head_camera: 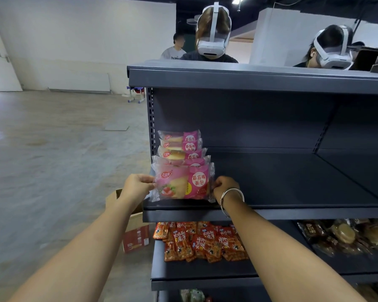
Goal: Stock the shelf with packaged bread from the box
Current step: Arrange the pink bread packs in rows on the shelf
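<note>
front bread packet (182,183) reading 草莓味面包, glossy pink plastic, strawberry print, standing upright at front left of dark metal shelf (292,186). left hand (138,185) pinching its left edge, right hand (225,186) pinching right edge, packet sitting between fingers. four matching packets (179,147) lining up behind. cardboard box (135,227) sitting on floor below left.

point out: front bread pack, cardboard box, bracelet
front bread pack (182,183): head view, middle of the pink wrapper face.
cardboard box (136,237): head view, red printed side, on the floor left of the shelf.
bracelet (231,193): head view, silver band on the right wrist.
</note>
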Demonstrator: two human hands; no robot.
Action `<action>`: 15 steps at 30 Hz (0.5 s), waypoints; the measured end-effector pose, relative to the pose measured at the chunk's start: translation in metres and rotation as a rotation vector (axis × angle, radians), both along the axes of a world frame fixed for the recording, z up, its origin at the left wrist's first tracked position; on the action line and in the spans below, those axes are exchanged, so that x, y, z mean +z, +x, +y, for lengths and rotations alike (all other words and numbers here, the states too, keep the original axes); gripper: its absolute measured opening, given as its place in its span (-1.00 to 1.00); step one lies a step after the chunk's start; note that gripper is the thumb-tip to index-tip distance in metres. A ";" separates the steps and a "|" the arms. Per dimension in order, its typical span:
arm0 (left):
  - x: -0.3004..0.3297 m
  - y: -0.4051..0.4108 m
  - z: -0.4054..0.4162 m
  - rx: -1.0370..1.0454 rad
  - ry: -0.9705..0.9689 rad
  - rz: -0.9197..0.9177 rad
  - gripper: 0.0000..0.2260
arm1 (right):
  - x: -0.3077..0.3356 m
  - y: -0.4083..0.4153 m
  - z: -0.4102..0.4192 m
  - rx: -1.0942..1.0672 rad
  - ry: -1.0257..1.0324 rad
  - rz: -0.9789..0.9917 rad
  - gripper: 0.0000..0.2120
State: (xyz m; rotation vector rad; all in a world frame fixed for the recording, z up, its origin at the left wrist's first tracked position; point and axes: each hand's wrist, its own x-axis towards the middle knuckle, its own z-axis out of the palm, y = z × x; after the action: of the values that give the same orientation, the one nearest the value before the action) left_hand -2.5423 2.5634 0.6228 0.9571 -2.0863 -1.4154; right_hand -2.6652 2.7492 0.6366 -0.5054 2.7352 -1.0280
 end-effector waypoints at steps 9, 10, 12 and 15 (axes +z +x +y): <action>0.000 -0.006 0.003 0.023 -0.028 0.037 -0.81 | 0.005 0.002 -0.002 -0.025 0.012 -0.027 -0.77; 0.000 -0.006 0.004 0.023 -0.033 0.035 -0.81 | 0.005 0.003 -0.002 -0.023 0.009 -0.037 -0.77; -0.001 -0.004 0.006 0.017 -0.039 0.032 -0.81 | 0.004 0.004 0.001 -0.019 0.002 -0.052 -0.78; -0.001 -0.002 0.006 0.010 -0.018 0.027 -0.81 | 0.004 0.006 0.004 -0.017 -0.020 -0.074 -0.79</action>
State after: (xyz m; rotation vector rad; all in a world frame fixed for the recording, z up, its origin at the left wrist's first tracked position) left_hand -2.5439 2.5695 0.6214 0.9358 -2.0682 -1.3947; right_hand -2.6597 2.7536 0.6407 -0.4386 2.6717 -1.0577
